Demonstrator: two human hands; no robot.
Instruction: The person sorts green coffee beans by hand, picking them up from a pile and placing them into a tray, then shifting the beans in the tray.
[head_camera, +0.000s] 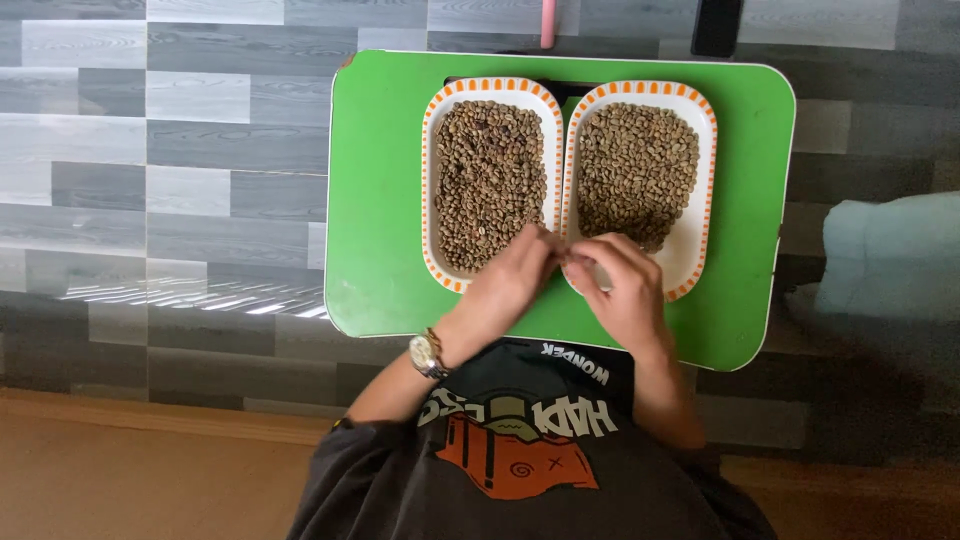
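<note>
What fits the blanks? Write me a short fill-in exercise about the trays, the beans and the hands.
1. The two oval trays of beans rest on a small table coloured ____.
2. The wristwatch sits on the ____ wrist.
3. The right tray is bare at its near end, so the ____ tray holds more beans.
4. Both hands, left hand and right hand, meet over the trays' ____ ends.

Missing words: green; left; left; near

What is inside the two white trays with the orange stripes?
Both trays, the left tray and the right tray, hold small greenish-brown beans. The hands cover their near ends.
</note>
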